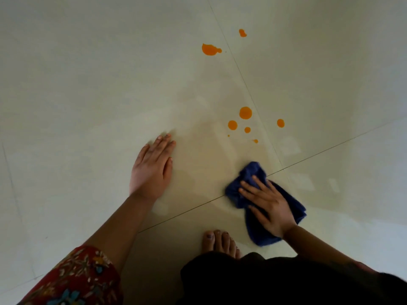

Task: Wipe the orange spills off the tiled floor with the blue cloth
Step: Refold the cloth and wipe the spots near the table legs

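Right hand [267, 208], fingers spread, seemingly presses the blue cloth [251, 170] onto the tiled floor [88, 84]; left hand [152, 168] lies flat, fingers straight. Orange spills [245, 112] sit at the cloth's twelve o'clock; the bunched cloth could smear them.

blue cloth [251, 170], orange spills [245, 112], red floral slv [77, 278]
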A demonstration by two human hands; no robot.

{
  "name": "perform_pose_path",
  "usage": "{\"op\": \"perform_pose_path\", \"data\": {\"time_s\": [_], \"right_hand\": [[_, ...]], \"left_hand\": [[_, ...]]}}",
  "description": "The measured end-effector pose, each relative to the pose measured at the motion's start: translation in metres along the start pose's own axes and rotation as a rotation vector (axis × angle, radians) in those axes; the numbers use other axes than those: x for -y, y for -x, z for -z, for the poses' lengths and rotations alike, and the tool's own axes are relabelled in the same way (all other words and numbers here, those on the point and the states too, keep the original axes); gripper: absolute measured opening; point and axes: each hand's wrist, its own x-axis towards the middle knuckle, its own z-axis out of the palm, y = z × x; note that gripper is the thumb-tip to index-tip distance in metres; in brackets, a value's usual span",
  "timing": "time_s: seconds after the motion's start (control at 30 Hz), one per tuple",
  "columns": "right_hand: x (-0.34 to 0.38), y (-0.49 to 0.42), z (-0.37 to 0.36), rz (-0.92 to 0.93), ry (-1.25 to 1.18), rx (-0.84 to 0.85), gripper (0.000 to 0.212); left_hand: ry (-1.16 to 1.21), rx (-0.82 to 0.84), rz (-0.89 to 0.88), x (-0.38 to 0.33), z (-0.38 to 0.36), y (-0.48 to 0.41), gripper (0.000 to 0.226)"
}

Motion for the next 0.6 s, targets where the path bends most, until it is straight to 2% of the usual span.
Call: {"op": "perform_pose_path", "data": {"time_s": [0.1, 0.2, 0.3, 0.37, 0.43, 0.5, 0.6], "right_hand": [[-0.030, -0.015, 0.016, -0.305, -0.004, -0.170, 0.045], [-0.032, -0.072, 0.017, -0.439, 0.024, -0.257, 0.047], [-0.005, -0.089, 0.002, -0.319, 0.013, -0.205, 0.046], [0.013, -0.055, -0.007, -0.135, 0.023, -0.064, 0.046], [0.005, -0.011, -0.004, -0.037, 0.042, -0.010, 0.046], [-0.024, 0.013, 0.009, -0.163, 0.053, -0.100, 0.044], [-0.058, -0.011, 0.024, -0.542, 0.052, -0.250, 0.050]], "left_hand": [[0.006, -0.017, 0.016, -0.002, -0.001, -0.001, 0.044], [0.027, -0.017, 0.025, -0.002, -0.001, -0.002, 0.044], [0.034, -0.002, 0.030, 0.000, -0.001, -0.001, 0.044], [0.045, 0.005, 0.027, 0.000, 0.000, -0.002, 0.044], [0.052, -0.002, 0.035, 0.000, 0.000, -0.002, 0.044], [0.051, -0.012, 0.033, -0.002, -0.001, -0.002, 0.044], [0.046, -0.024, 0.033, -0.002, -0.001, -0.003, 0.044]]}}
